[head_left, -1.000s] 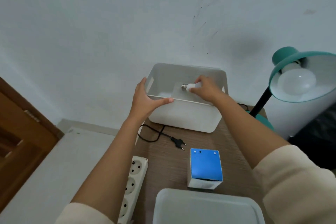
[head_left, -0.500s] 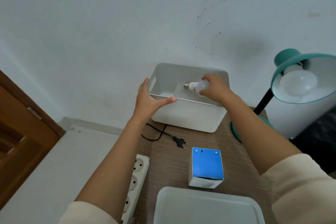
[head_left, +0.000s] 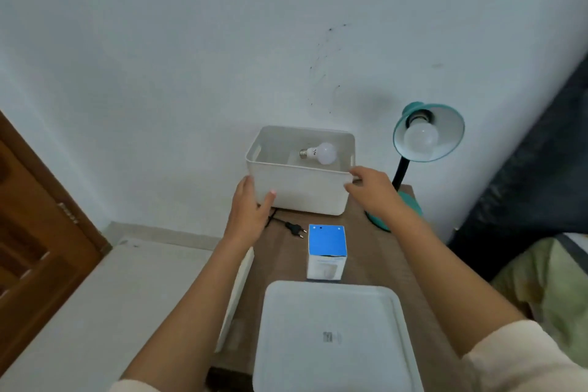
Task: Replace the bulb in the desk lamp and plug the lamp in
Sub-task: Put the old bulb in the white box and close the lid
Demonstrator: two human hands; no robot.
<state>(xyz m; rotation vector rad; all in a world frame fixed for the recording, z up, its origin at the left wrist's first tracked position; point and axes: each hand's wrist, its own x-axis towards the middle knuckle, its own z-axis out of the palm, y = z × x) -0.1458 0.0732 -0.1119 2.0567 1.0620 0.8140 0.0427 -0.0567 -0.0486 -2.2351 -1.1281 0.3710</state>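
Observation:
A white bulb (head_left: 321,153) lies on its side inside the white storage bin (head_left: 302,191) at the back of the small wooden table. My left hand (head_left: 251,210) grips the bin's lower left corner, thumb on the front wall. My right hand (head_left: 372,188) holds nothing, its fingers apart and touching the bin's right front corner. The teal desk lamp (head_left: 445,124) stands to the right with another white bulb (head_left: 420,137) in its socket. Its black plug (head_left: 294,227) lies loose on the table in front of the bin.
A blue-topped bulb box (head_left: 327,245) stands mid-table. A white lid (head_left: 331,337) lies at the near edge. A white power strip (head_left: 237,296) runs along the table's left edge, partly behind my left arm. A wall is behind and a brown door (head_left: 35,232) at the left.
My right hand let go of the bulb inside the bin and drew back to the bin's right front corner. My left hand slid from the rim down to the lower left corner.

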